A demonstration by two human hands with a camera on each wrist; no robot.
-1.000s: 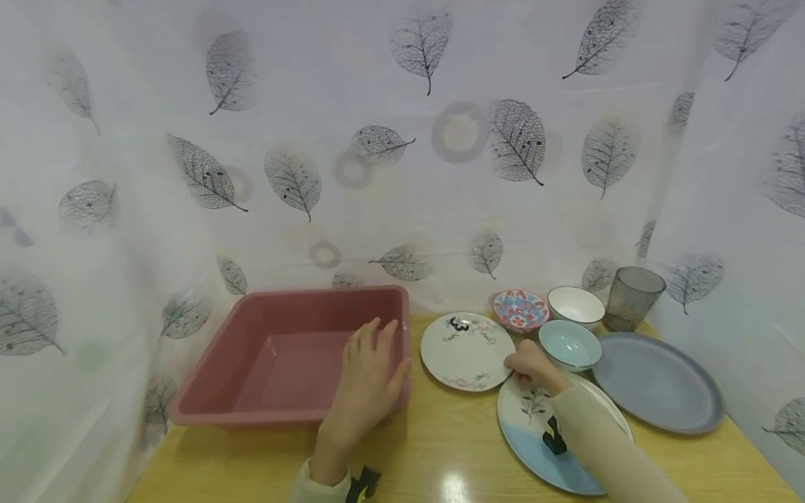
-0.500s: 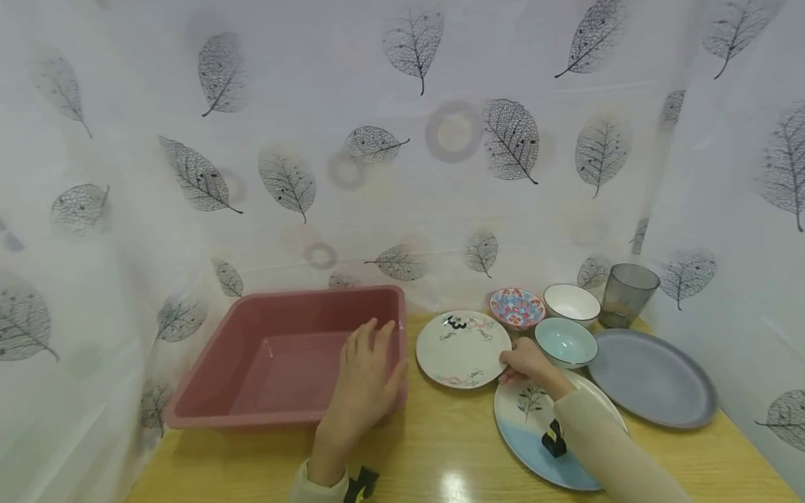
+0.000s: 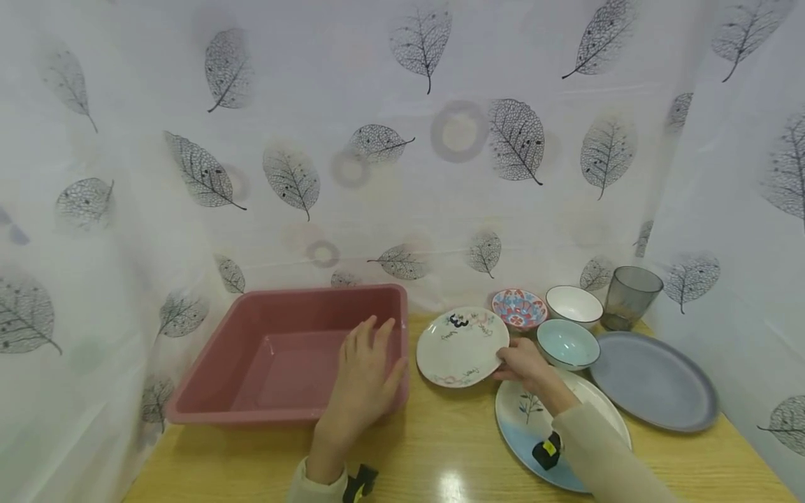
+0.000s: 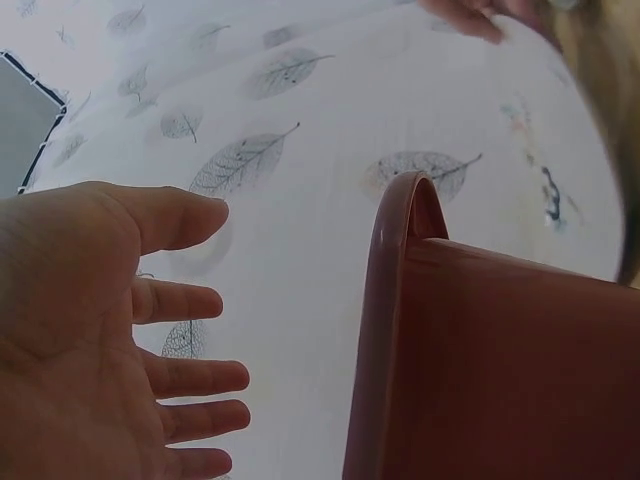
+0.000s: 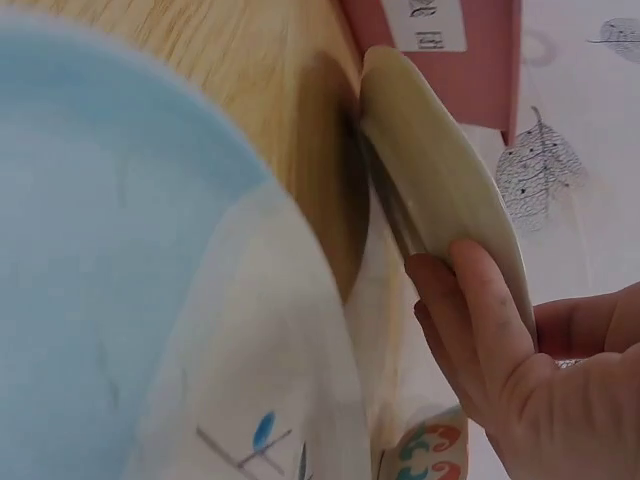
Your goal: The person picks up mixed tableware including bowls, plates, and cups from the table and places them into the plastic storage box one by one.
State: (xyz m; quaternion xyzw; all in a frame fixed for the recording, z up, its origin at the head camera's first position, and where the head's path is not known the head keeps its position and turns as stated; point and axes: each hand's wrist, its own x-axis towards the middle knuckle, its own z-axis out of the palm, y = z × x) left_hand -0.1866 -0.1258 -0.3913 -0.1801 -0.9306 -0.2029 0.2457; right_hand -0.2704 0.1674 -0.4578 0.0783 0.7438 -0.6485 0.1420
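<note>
A white plate with a floral print (image 3: 462, 353) stands tilted, its right side raised off the wooden table. My right hand (image 3: 528, 367) grips it by the right rim; in the right wrist view the fingers (image 5: 480, 310) lie against its underside, with the thumb on the other face. A shadow falls on the wood beneath. To the left, my left hand (image 3: 361, 377) is held at the right side of a pink basin (image 3: 283, 418), fingers straight and spread. In the left wrist view that hand (image 4: 90, 330) holds nothing and is apart from the basin's rim (image 4: 380, 320).
A large blue-and-white plate (image 3: 522, 447) lies under my right forearm. Beyond it are a grey oval plate (image 3: 654, 381), a pale green bowl (image 3: 569, 344), a white bowl (image 3: 574, 305), a red-and-blue patterned bowl (image 3: 520, 309) and a grey tumbler (image 3: 632, 297). A leaf-print curtain (image 3: 402, 195) closes the back.
My right hand has raised the right side of the floral plate and shifted slightly left with it. The left hand stays by the basin, about where it was.
</note>
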